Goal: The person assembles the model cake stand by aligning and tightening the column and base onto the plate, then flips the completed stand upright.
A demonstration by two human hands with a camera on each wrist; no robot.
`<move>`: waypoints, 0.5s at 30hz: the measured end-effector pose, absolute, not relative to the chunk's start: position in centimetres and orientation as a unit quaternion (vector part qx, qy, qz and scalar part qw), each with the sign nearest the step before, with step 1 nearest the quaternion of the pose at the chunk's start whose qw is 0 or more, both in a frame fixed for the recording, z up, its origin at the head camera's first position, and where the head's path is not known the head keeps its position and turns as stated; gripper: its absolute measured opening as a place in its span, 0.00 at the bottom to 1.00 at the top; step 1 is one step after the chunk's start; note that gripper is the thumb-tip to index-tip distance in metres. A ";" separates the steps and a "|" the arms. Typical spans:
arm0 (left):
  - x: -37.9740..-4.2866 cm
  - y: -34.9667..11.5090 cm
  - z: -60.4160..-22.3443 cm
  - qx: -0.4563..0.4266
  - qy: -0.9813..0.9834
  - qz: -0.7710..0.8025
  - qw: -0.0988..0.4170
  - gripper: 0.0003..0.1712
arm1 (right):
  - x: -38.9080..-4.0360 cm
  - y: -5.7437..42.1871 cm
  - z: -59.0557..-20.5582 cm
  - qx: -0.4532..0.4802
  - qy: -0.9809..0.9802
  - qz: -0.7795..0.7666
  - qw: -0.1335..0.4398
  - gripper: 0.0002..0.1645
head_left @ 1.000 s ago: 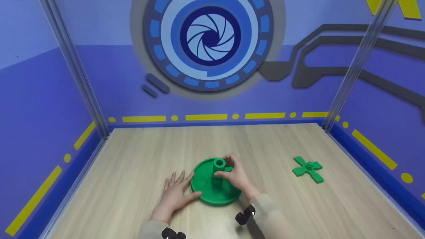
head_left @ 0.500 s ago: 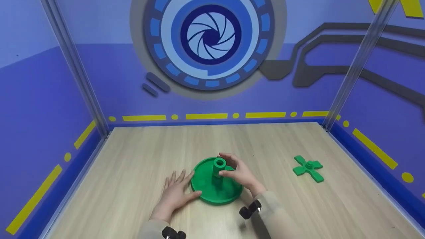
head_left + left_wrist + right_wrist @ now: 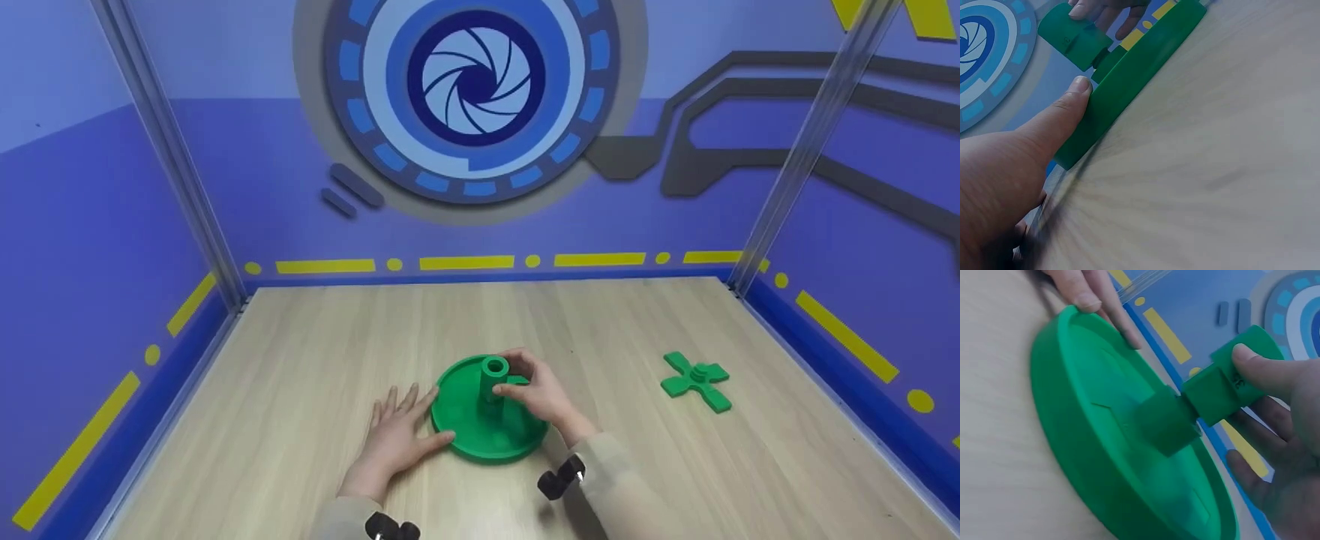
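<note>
A round green dish [image 3: 459, 411] with a raised rim lies on the table before me. On a short block [image 3: 1165, 421] in its middle stands a green hollow cylinder [image 3: 491, 386]; the right wrist view shows a narrow gap with a darker neck between the two. My right hand [image 3: 541, 391] pinches the cylinder, thumb on the near side and fingers behind. My left hand [image 3: 399, 444] is spread beside the dish, its thumb and fingertips touching the rim. Part of the cylinder's far side is hidden by my right fingers.
A green cross-shaped piece [image 3: 697, 381] with a raised stub lies on the wooden table [image 3: 337, 337] to the right. Blue panels [image 3: 247, 180] with metal corner posts enclose the table at the back and sides.
My right hand has shifted slightly to the right, its fingers loosening and then closing again around the cylinder. The left hand and the dish have stayed in place.
</note>
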State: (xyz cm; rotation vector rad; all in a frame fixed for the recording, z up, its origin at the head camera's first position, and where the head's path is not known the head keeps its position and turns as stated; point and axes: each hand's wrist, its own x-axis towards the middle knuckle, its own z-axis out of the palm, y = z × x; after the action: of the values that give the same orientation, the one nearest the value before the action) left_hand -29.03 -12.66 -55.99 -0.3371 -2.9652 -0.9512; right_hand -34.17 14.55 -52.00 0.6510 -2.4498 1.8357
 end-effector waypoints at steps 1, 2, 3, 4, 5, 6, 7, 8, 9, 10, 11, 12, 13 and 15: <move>-29.0 -12.7 -56.0 -0.108 -0.947 -0.304 0.004 0.52 | -34.1 14.4 -52.1 0.204 -0.786 0.584 0.018 0.28; -29.0 -12.7 -56.0 -0.107 -0.947 -0.303 0.002 0.52 | -34.1 14.2 -52.1 0.196 -0.787 0.584 0.026 0.28; -29.0 -12.7 -56.0 -0.107 -0.947 -0.302 0.001 0.53 | -34.0 14.1 -52.2 0.190 -0.789 0.584 0.036 0.29; -29.0 -12.7 -55.9 -0.108 -0.947 -0.303 0.000 0.53 | -34.0 13.9 -52.3 0.183 -0.790 0.584 0.045 0.29; -29.0 -12.7 -55.9 -0.109 -0.947 -0.303 0.001 0.53 | -34.0 13.8 -52.4 0.178 -0.791 0.583 0.053 0.29; -29.0 -12.7 -55.9 -0.109 -0.946 -0.304 0.001 0.53 | -34.0 13.7 -52.6 0.172 -0.792 0.582 0.059 0.29; -29.0 -12.7 -55.9 -0.109 -0.947 -0.304 0.001 0.53 | -34.1 13.6 -52.7 0.167 -0.794 0.581 0.065 0.30; -29.0 -12.6 -55.9 -0.108 -0.947 -0.303 0.001 0.53 | -34.1 13.5 -52.8 0.161 -0.795 0.580 0.067 0.30; -29.0 -12.6 -55.9 -0.109 -0.947 -0.303 0.002 0.53 | -34.2 13.4 -52.9 0.160 -0.796 0.579 0.069 0.31; -29.0 -12.6 -55.9 -0.108 -0.947 -0.302 0.002 0.53 | -34.2 13.3 -53.0 0.159 -0.797 0.578 0.070 0.31; -29.0 -12.6 -55.9 -0.109 -0.947 -0.301 0.003 0.53 | -34.2 13.3 -53.0 0.162 -0.799 0.574 0.071 0.32; -29.0 -12.6 -55.9 -0.109 -0.948 -0.301 0.003 0.53 | -34.2 13.3 -53.1 0.163 -0.801 0.572 0.069 0.33; -29.0 -12.6 -55.9 -0.109 -0.948 -0.300 0.003 0.53 | -34.2 13.4 -53.1 0.167 -0.804 0.566 0.067 0.34; -29.0 -12.7 -56.0 -0.109 -0.948 -0.299 0.003 0.53 | -34.2 13.6 -53.0 0.176 -0.809 0.558 0.056 0.36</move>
State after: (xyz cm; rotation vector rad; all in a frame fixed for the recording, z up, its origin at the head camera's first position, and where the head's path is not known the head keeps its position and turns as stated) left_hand -28.96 -12.67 -56.03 -0.3415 -2.9729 -0.9381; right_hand -34.21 13.59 -53.00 0.5349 -2.4541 1.6924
